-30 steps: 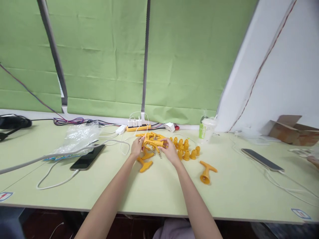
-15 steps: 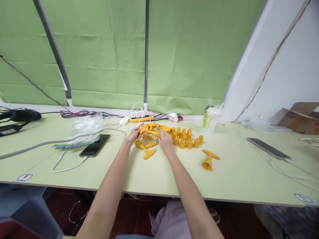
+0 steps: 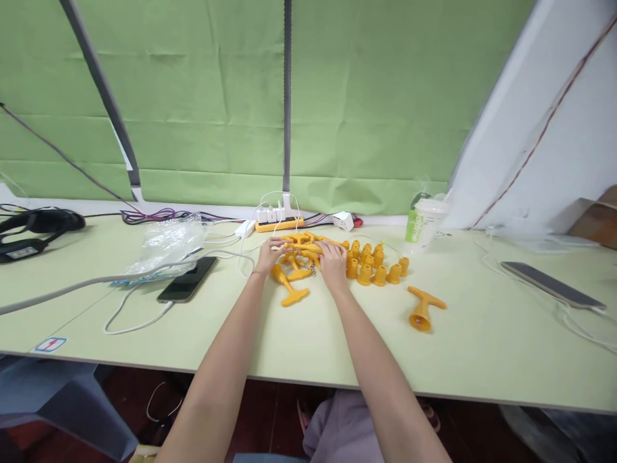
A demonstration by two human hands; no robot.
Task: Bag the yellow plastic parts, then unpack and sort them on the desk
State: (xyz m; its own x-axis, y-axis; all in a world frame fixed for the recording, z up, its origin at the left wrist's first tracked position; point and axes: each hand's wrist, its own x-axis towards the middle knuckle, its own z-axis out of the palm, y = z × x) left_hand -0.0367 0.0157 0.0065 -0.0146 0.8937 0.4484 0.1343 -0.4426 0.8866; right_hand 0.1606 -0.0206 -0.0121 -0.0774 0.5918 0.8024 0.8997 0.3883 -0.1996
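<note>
Green fabric (image 3: 193, 96) backed the surface (image 3: 308, 354), toward whose far edge the left hand (image 3: 270, 254) and right hand (image 3: 332, 261) grasped one yellow piece (image 3: 311, 247) between their fingers — seemingly mid-handling, the next move calling for steadiness.

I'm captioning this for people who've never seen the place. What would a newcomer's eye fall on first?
Probably the large green fabric filling the background behind the table. Next, the bright yellow parts bunched mid-table, with the left hand and right hand among them. To the right of the hands stand yellow cup-shaped pieces, while one T-handled piece lies apart, nearer the front edge.
</note>
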